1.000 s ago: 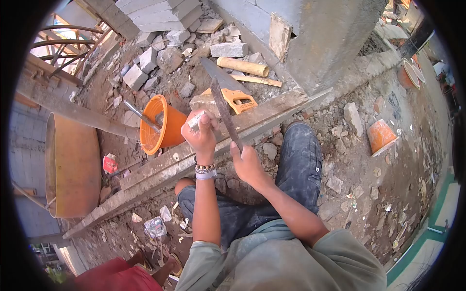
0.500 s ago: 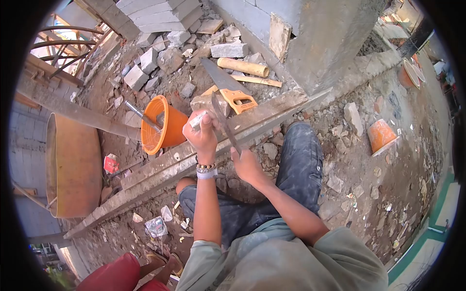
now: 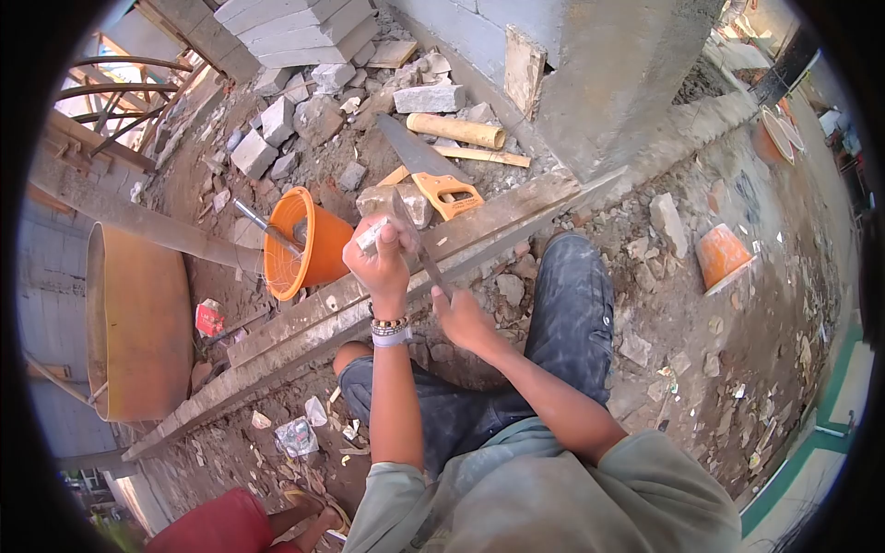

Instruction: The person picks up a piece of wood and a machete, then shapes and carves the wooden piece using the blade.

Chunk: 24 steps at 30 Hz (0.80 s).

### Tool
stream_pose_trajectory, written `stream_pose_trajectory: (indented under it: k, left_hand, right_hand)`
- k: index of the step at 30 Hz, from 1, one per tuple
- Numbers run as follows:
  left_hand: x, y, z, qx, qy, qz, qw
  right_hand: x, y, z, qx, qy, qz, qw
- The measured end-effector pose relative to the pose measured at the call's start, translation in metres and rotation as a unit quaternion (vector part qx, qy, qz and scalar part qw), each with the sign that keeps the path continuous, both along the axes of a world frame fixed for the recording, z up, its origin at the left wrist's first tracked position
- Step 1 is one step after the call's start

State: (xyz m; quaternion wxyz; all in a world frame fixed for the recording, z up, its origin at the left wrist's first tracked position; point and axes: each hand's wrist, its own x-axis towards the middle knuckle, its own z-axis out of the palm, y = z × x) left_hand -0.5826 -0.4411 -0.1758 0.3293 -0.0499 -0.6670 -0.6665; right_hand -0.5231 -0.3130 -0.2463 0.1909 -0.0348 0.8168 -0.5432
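My left hand (image 3: 380, 267) is closed around a small pale grey-white piece (image 3: 370, 237), one end of which sticks out above the fingers. I cannot make out what it is. My right hand (image 3: 464, 319) grips the lower end of a long, dark-bladed knife (image 3: 426, 261). The blade slants up and left, close beside my left fist; whether it touches the piece is hidden. Just beyond the fists, a handsaw with an orange handle (image 3: 446, 194) leans by a stone block (image 3: 388, 204). An orange bucket (image 3: 336, 251) lies tilted left of my left hand, with a metal tube (image 3: 267, 227) in it.
A long board (image 3: 304, 324) runs diagonally before my knees. Broken blocks (image 3: 253, 154), a bamboo length (image 3: 456, 130) and stacked blocks (image 3: 295, 32) lie beyond. A second orange bucket (image 3: 724, 255) stands right, on rubble. A person in red (image 3: 217, 525) is at lower left.
The view has shifted slightly. The knife blade has drawn back a little toward me beside my left fist. Both hands keep their grips.
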Motion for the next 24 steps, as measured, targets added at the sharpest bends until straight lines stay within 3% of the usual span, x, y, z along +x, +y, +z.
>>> stream_pose_trajectory:
  k: [3, 9, 12, 14, 18, 21, 24]
  left_hand:
    - [0.003, 0.000, 0.000, 0.005, -0.008, 0.015, 1.000]
    - [0.004, -0.003, 0.002, -0.010, -0.011, 0.009, 1.000]
    - [0.001, 0.001, 0.004, -0.001, -0.001, 0.000, 1.000]
    - [0.000, 0.001, 0.005, 0.005, 0.001, -0.004, 1.000]
    - [0.003, -0.002, 0.002, 0.008, -0.004, 0.002, 1.000]
    - [0.003, -0.002, 0.003, -0.006, -0.006, 0.002, 1.000]
    - [0.004, -0.001, -0.001, -0.015, -0.009, 0.003, 1.000]
  right_hand:
    - [-0.010, 0.007, 0.001, -0.041, 0.010, 0.030, 0.999]
    - [0.001, 0.006, 0.040, -0.040, 0.035, -0.043, 0.998]
    - [-0.001, -0.001, -0.010, 0.043, 0.062, -0.002, 0.997]
    - [-0.008, 0.003, -0.024, 0.000, 0.050, -0.001, 0.999]
    - [-0.006, 0.008, 0.008, -0.084, 0.040, -0.029, 0.995]
    - [0.000, 0.002, 0.028, -0.072, 0.055, -0.072, 0.993]
    - [-0.005, 0.008, 0.033, 0.020, -0.104, 0.038, 0.994]
